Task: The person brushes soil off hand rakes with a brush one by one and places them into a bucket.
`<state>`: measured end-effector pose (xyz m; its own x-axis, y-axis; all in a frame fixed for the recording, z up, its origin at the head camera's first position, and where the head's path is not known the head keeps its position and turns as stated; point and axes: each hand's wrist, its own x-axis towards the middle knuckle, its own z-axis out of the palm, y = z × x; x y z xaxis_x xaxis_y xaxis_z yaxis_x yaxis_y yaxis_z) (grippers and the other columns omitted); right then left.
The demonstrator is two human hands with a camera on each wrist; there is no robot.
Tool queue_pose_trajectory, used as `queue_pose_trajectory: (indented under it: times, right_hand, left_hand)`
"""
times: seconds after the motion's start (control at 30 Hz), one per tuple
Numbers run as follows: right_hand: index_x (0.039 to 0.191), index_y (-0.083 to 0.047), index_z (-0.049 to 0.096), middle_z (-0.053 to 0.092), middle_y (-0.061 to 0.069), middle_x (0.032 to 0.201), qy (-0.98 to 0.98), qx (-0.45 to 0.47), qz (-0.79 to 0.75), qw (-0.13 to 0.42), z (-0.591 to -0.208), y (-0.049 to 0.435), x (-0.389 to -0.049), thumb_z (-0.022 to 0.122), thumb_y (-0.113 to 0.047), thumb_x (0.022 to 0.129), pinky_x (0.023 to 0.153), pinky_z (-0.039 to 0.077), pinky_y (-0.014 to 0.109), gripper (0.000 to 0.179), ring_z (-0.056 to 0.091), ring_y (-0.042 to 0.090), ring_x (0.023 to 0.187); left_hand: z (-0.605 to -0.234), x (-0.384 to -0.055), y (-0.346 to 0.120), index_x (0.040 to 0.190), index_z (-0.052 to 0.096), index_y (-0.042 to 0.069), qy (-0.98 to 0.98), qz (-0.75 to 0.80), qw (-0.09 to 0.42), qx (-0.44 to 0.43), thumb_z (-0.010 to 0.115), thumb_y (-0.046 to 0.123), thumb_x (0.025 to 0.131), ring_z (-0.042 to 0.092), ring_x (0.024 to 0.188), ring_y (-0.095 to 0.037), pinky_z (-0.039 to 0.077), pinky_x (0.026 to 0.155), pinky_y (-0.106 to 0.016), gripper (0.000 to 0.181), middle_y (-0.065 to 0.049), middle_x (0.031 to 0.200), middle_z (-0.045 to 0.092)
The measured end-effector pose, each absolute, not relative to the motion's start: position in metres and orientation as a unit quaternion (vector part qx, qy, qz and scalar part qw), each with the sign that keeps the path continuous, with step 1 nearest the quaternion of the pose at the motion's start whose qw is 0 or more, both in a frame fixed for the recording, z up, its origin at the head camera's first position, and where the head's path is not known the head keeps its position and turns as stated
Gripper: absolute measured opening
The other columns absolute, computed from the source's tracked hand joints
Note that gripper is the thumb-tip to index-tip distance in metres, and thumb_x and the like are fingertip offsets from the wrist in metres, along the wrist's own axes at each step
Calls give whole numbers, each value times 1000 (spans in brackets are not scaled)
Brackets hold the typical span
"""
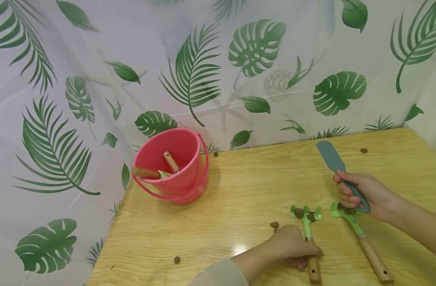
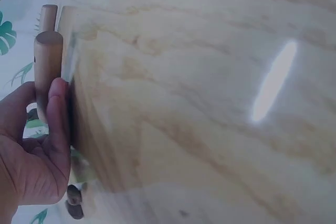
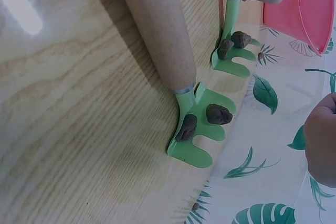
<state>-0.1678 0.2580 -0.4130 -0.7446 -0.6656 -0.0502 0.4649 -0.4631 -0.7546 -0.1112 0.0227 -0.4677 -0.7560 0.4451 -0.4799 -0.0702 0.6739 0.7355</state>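
In the head view my left hand (image 1: pixel 289 244) pinches the wooden handle of a small green garden rake (image 1: pixel 313 266) lying on the table. Brown lumps (image 1: pixel 299 213) rest on its tines. The left wrist view shows the thumb and fingers on either side of that handle (image 2: pixel 48 66). My right hand (image 1: pixel 375 194) grips a flat grey-blue spatula (image 1: pixel 331 155), its blade pointing up and away to the left. Below the right hand lies a second green rake (image 1: pixel 373 256), also with brown lumps (image 3: pixel 218 114) on its tines, seen closely in the right wrist view.
A pink bucket (image 1: pixel 183 188) stands at the back left, with wooden-handled tools (image 1: pixel 171 162) inside. Loose brown lumps lie about the table: one front left (image 1: pixel 177 260), one by the left hand (image 1: pixel 274 225), one back right (image 1: pixel 363 150). Leaf-patterned cloth (image 1: pixel 210 79) hangs behind.
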Motion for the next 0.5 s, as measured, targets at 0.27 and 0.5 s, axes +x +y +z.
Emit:
queue_pose_trajectory:
  times: [0.27,0.5]
  right_hand:
    - [99,-8,54,59,-1,70,387,-140,-848,335,-413,258,-167,21,-23,106,48,28,22,37,35,10,51]
    - [99,-8,54,59,-1,70,384,-147,-847,336,-415,260,-167,20,-23,106,49,26,23,38,35,10,51]
  left_hand:
    - [-466,-112,23,49,59,7,850,384,337,128,68,28,78,54,33,-13,45,37,-20,37,-1,39,53]
    - [-468,-114,19,50,56,5,821,444,343,111,65,20,78,54,33,-13,49,38,-24,33,-2,40,53]
